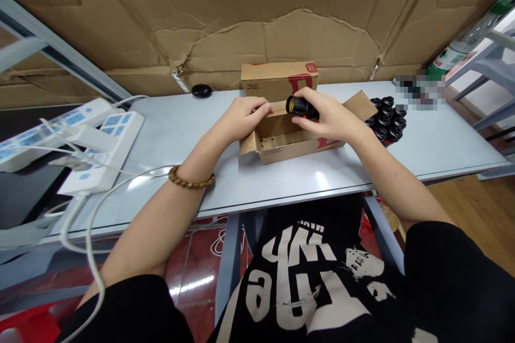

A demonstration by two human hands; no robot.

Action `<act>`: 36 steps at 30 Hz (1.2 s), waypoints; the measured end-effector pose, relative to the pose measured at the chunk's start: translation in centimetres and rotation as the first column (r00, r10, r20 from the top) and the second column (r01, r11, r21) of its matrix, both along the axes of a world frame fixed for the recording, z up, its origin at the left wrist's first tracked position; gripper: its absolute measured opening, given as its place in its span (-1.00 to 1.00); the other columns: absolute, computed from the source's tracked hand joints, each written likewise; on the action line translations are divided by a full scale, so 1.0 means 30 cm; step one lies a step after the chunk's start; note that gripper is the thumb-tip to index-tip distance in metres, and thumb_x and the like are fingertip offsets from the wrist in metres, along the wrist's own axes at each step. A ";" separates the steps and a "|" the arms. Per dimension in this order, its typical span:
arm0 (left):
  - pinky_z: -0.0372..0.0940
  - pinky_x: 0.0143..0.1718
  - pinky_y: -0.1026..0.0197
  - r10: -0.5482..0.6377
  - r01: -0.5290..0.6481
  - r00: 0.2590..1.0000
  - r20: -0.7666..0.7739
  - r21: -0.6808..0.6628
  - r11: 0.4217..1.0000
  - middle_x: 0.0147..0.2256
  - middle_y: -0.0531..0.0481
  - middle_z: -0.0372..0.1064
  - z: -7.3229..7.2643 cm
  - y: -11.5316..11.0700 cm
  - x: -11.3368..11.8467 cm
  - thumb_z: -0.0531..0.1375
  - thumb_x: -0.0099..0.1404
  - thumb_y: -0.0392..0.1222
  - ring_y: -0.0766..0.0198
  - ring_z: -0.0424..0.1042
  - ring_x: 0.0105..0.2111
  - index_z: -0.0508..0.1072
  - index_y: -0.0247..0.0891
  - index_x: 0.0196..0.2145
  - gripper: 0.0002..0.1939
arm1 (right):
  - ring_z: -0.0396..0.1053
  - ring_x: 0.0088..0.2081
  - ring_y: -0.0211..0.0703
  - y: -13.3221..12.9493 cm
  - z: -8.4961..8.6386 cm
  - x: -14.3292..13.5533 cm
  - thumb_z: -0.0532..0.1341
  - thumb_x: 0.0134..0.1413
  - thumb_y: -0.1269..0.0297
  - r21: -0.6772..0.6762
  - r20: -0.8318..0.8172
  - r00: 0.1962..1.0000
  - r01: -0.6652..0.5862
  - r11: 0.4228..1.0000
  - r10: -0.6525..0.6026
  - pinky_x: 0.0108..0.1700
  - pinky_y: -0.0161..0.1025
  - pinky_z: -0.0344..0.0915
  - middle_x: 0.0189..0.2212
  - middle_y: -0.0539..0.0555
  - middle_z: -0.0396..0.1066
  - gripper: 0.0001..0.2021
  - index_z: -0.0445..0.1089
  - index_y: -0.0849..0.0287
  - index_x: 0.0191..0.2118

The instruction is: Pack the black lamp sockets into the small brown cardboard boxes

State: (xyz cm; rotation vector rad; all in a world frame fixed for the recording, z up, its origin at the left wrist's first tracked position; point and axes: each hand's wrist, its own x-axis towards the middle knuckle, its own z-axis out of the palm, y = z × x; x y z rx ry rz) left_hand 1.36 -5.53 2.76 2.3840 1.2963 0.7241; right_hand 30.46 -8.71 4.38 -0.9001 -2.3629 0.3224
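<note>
The counter [173, 123] holds an open box [289, 151], with a closed box [267, 80] behind it and black tubes [387, 117] at its right. The left hand [243, 118] seems to pinch the open box's far rim; the right hand [330, 117] grips a black cylinder [301, 107] above it.

Pale glossy table [201, 139] with cardboard boxes [279, 80], black bottles [387, 119], power strips [115, 144], black oval object [201, 90].

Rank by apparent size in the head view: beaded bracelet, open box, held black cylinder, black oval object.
1. Open box
2. Beaded bracelet and black cylinder: too close to rank; the bracelet is nearer the camera
3. Black oval object
</note>
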 end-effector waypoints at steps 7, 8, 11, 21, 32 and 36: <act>0.39 0.04 0.02 0.007 -0.007 1.000 -0.007 0.013 1.000 -0.19 -0.13 0.69 -0.004 0.006 -0.002 0.06 0.59 0.08 0.02 0.56 -0.14 0.68 -0.23 -0.16 -0.54 | 0.47 -0.19 0.02 0.014 -0.013 0.004 0.28 0.27 0.26 0.013 0.002 1.000 -0.016 1.000 0.016 -0.11 -0.09 0.29 -0.16 0.12 0.60 -0.80 0.43 0.10 -0.01; 0.38 0.04 0.02 0.008 -0.008 1.000 -0.008 0.014 1.000 -0.19 -0.13 0.69 -0.004 0.006 -0.002 0.06 0.59 0.09 0.02 0.56 -0.15 0.68 -0.22 -0.17 -0.53 | 0.47 -0.20 0.01 0.014 -0.012 0.004 0.27 0.24 0.28 0.015 0.009 1.000 -0.018 1.000 0.018 -0.13 -0.09 0.27 -0.17 0.11 0.59 -0.79 0.43 0.10 -0.02; 0.37 0.02 0.02 -0.003 0.003 1.000 -0.012 0.015 1.000 -0.21 -0.13 0.67 -0.003 0.007 -0.002 0.05 0.58 0.09 0.02 0.55 -0.16 0.66 -0.22 -0.18 -0.53 | 0.46 -0.21 0.01 0.014 -0.012 0.005 0.27 0.18 0.32 0.020 0.027 1.000 0.003 1.000 -0.004 -0.15 -0.10 0.24 -0.20 0.10 0.58 -0.78 0.43 0.09 -0.05; 0.37 0.02 0.01 -0.010 0.010 1.000 -0.008 0.016 1.000 -0.20 -0.13 0.68 -0.001 0.006 -0.001 0.05 0.58 0.09 0.01 0.56 -0.15 0.67 -0.22 -0.16 -0.53 | 0.52 -0.04 0.19 0.017 -0.012 0.004 0.29 0.45 0.04 -0.019 0.055 0.998 0.023 1.000 -0.022 0.11 0.10 0.39 0.03 0.27 0.64 -0.66 0.41 0.11 0.16; 0.41 0.07 0.00 -0.023 0.023 1.000 0.002 0.023 0.999 -0.19 -0.12 0.70 0.000 0.006 -0.003 0.07 0.60 0.06 0.00 0.59 -0.13 0.66 -0.20 -0.19 -0.56 | 0.51 -0.12 0.15 -0.001 0.007 0.003 0.35 0.37 0.03 -0.036 0.051 0.998 0.044 0.998 -0.042 0.09 0.10 0.43 -0.04 0.22 0.66 -0.66 0.40 0.06 0.10; 0.42 0.08 0.00 -0.012 0.012 1.000 0.002 0.022 1.000 -0.16 -0.13 0.71 0.002 0.005 -0.005 0.08 0.61 0.05 0.00 0.58 -0.12 0.69 -0.21 -0.15 -0.56 | 0.51 -0.15 0.12 0.013 -0.006 0.007 0.31 0.33 0.15 -0.013 0.063 0.997 0.047 0.999 -0.046 0.00 0.01 0.39 -0.10 0.19 0.66 -0.72 0.44 0.07 0.08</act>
